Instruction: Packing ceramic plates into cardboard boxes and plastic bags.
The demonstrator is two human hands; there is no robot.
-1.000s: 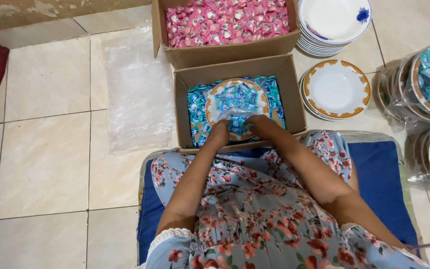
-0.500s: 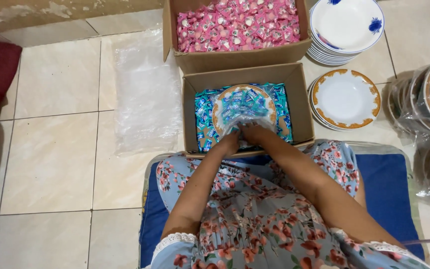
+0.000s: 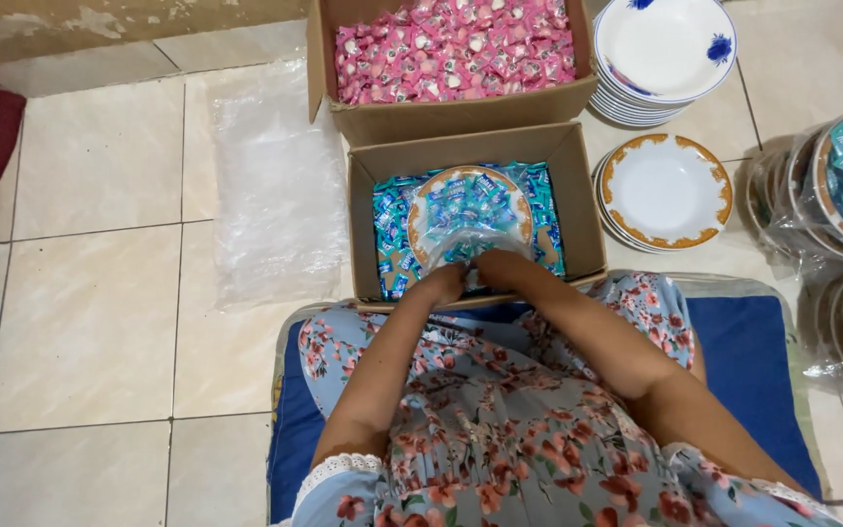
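The plate of blue-wrapped candies (image 3: 467,210), sheathed in a clear plastic bag (image 3: 461,239), lies straight ahead of the person, resting on the loose blue candies inside the nearer cardboard box (image 3: 578,210). Both hands meet at the plate's near edge: the left hand (image 3: 444,283) and the right hand (image 3: 500,268) sit just beside each other, fingers curled and closed on the gathered mouth of the bag, so the plate extends away from them toward the farther box of pink candies (image 3: 453,49). The plate is round, with no long axis; the bag's neck points back at the person's lap. Neither hand is clearly nearer, though the right reaches slightly further over the rim. An empty gold-rimmed plate (image 3: 665,190) sits on the floor to the right.
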